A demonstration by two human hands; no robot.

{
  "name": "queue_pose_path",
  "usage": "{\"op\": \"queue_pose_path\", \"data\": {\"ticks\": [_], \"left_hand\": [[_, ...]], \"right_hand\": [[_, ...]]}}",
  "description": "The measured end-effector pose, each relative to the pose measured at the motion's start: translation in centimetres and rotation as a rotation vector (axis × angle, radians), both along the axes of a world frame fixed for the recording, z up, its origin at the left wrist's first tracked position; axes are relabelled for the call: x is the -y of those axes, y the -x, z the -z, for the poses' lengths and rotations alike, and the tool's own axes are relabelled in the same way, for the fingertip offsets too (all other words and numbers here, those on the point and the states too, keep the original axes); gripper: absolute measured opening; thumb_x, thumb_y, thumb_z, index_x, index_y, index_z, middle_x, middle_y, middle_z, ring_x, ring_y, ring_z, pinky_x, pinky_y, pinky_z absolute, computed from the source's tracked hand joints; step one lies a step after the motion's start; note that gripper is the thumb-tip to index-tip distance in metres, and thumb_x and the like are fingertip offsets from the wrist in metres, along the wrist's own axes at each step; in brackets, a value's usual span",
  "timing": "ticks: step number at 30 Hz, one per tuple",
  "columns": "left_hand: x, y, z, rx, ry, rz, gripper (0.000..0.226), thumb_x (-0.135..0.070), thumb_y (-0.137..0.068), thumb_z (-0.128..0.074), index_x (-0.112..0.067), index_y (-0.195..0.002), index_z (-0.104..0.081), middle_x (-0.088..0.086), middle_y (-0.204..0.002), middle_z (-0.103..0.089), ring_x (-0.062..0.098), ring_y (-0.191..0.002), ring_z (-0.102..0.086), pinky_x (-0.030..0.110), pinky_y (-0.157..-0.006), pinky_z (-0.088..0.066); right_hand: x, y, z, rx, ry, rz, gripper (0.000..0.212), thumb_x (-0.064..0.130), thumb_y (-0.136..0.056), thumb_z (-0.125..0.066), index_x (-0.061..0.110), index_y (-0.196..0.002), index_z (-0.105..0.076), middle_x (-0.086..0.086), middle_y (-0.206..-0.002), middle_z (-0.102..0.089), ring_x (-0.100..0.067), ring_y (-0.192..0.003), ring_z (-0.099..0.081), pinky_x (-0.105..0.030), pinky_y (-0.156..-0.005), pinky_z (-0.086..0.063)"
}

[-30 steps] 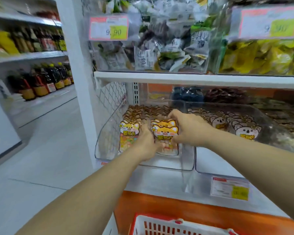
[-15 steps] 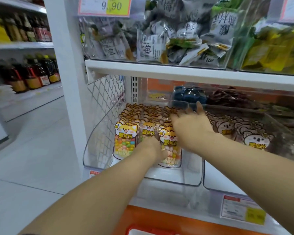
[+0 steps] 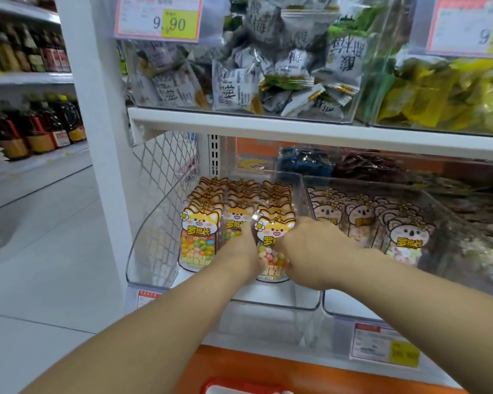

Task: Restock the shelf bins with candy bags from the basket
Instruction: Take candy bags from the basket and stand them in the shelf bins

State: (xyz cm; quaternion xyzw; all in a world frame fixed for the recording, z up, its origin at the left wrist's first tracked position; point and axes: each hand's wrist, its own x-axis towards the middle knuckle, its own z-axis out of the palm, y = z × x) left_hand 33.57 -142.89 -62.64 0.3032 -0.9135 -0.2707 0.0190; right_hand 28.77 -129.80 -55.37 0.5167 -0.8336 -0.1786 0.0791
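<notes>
Now both my bare forearms reach forward and slightly up into the clear plastic shelf bin (image 3: 276, 304) on the lower shelf. My left hand (image 3: 244, 248) is curled with its knuckles toward me, fingers pressed into the middle row of fox-faced candy bags; whether it is clamped on a bag I cannot tell, since its fingertips are hidden. My right hand (image 3: 310, 251) sits just to the right of it, fingers bent over and closed on the right edge of the front fox-faced candy bag with coloured sweets (image 3: 272, 240), which stands upright between my two hands at the front of the right row.

To the left of my left hand another fox-faced bag (image 3: 198, 237) stands upright at the front of its row, untouched. To the right of my right hand, in the neighbouring clear bin (image 3: 353, 311), stand the koala-faced candy bags (image 3: 407, 237). Below my wrists, at the bottom edge, only the red rim of the white plastic basket (image 3: 239, 386) shows.

Half a second ago my right hand lay flat and spread over the tops of the rows, farther back; it has since drawn toward me and curled around the front bag. My left hand has barely shifted. A second ago much more of the basket showed; the view has since tilted upward.
</notes>
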Motion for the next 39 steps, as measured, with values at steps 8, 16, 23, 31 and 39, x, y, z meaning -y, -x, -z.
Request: {"op": "queue_pose_path", "data": {"ticks": [8, 16, 23, 31, 39], "left_hand": [[0.1, -1.1, -0.6, 0.047, -0.169, 0.07, 0.119, -0.018, -0.095, -0.064, -0.041, -0.14, 0.043, 0.012, -0.087, -0.066, 0.024, -0.066, -0.06, 0.034, -0.062, -0.054], [1.6, 0.5, 0.7, 0.038, -0.06, 0.068, 0.116, -0.008, -0.091, -0.064, -0.033, -0.15, 0.033, 0.02, -0.077, -0.06, 0.027, -0.066, -0.059, 0.036, -0.078, -0.052], [0.5, -0.3, -0.5, 0.058, -0.042, -0.012, 0.121, -0.016, -0.09, -0.07, -0.018, -0.149, 0.037, 0.011, -0.101, -0.066, 0.025, -0.081, -0.062, 0.032, -0.071, -0.048], [-1.7, -2.7, -3.8, 0.174, 0.044, -0.001, 0.118, -0.028, -0.094, -0.067, -0.015, -0.148, 0.037, 0.017, -0.133, -0.058, 0.026, -0.093, -0.063, 0.034, -0.079, -0.046], [-8.9, -10.2, -5.5, -0.359, 0.004, 0.058, 0.05, -0.022, -0.093, -0.064, -0.023, -0.141, -0.049, -0.004, -0.102, -0.065, 0.018, -0.088, -0.063, 0.028, -0.078, -0.051]], "right_hand": [[0.1, 0.3, 0.4, 0.001, 0.012, -0.044, 0.03, 0.031, -0.094, -0.05, 0.022, -0.12, -0.061, -0.009, -0.111, -0.062, -0.028, -0.109, -0.051, -0.036, -0.073, -0.04], [0.4, 0.3, 0.8, -0.03, 0.013, -0.024, 0.035, 0.029, -0.093, -0.051, 0.021, -0.125, -0.06, -0.009, -0.117, -0.062, -0.028, -0.11, -0.051, -0.038, -0.077, -0.04], [0.1, 0.0, 0.6, 0.001, 0.073, -0.006, 0.028, 0.026, -0.092, -0.052, 0.02, -0.118, -0.062, -0.009, -0.111, -0.062, -0.027, -0.108, -0.053, -0.035, -0.073, -0.036], [-3.3, -2.2, 0.4, 0.097, 0.263, -0.06, 0.025, 0.031, -0.096, -0.048, 0.022, -0.113, -0.063, -0.003, -0.114, -0.063, -0.024, -0.118, -0.047, -0.041, -0.099, -0.038], [-10.7, -6.4, -0.9, 0.291, 0.479, -0.07, 0.03, 0.033, -0.093, -0.055, 0.03, -0.122, -0.063, 0.005, -0.121, -0.064, -0.021, -0.117, -0.054, -0.034, -0.091, -0.045]]}}
